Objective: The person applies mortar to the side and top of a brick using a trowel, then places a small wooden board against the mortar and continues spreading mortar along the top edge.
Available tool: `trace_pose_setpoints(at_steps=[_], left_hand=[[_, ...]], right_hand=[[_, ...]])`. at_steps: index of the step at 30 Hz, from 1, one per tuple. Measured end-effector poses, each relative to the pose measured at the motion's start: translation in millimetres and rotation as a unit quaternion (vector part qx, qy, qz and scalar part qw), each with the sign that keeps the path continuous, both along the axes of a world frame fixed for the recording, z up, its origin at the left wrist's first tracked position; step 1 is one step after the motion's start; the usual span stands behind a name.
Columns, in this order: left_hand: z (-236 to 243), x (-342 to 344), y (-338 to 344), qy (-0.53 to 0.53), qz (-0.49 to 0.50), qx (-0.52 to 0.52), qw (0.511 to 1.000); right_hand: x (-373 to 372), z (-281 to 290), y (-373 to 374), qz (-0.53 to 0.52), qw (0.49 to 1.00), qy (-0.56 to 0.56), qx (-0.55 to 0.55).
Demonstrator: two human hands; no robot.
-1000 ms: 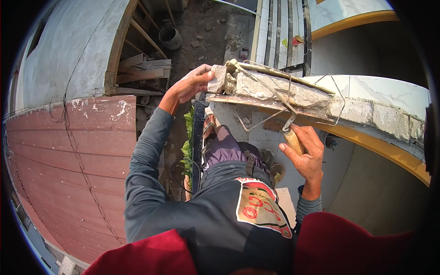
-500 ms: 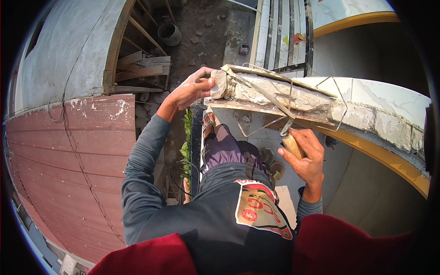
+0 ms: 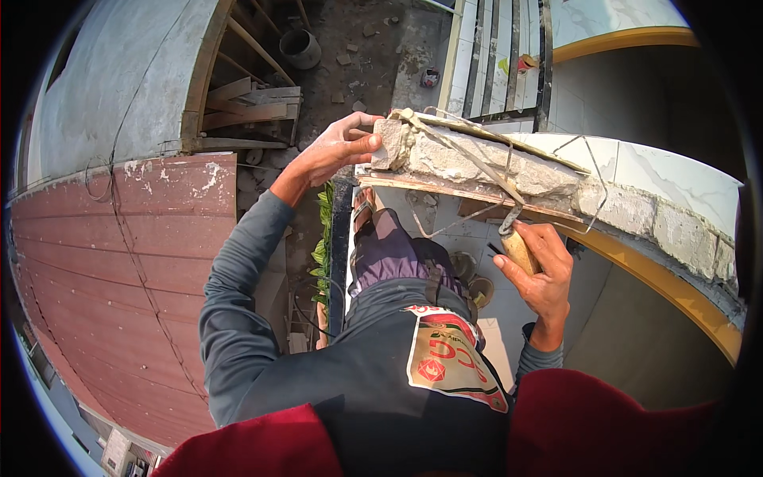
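Evidently rough, pale-grey block (image 3: 388,147); left fingers (image 3: 358,122) holding its end, right fingers (image 3: 548,240) clasping worn wooden trowel handle (image 3: 519,250).

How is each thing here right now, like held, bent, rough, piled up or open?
left hand, touching the end block
right hand, closed around the tool
tool, held
end block, rough
wires, bent
planks, piled loosely
bucket, no lid
red panel, white patches along its upper edge
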State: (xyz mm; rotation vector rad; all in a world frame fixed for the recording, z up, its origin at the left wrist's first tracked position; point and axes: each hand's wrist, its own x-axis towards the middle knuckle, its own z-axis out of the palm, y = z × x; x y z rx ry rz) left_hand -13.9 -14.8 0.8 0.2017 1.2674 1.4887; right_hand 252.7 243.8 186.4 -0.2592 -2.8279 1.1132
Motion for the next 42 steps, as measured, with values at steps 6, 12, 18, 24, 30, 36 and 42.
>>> trace_pose_setpoints(at_steps=[6,12,18,24,30,36,42], left_hand=[[6.5,-0.9,3.1,0.012,-0.003,-0.009,1.000],[-6.1,1.0,4.5,0.033,0.003,-0.033,0.999],[-16.7,-10.6,7.2,0.043,-0.034,-0.044,0.998],[1.7,-12.3,9.2,0.020,-0.054,-0.054,0.997],[8.2,-13.2,6.8,0.020,-0.048,-0.065,0.997],[10.2,-10.8,8.6,0.037,-0.057,-0.059,0.996],[1.3,-16.9,2.2,0.032,-0.076,-0.003,0.997]], right_hand=[[2.7,3.5,5.9,0.004,1.000,-0.003,0.003],[6.4,4.6,9.0,0.010,1.000,-0.005,0.012],[2.4,7.0,9.6,-0.005,1.000,-0.013,0.009],[1.7,4.9,11.9,0.001,1.000,0.002,0.006],[3.6,1.0,13.7,0.000,1.000,0.004,-0.004],[0.6,2.8,14.9,-0.004,1.000,0.009,-0.001],[-1.6,7.9,17.2,-0.005,1.000,0.002,0.007]])
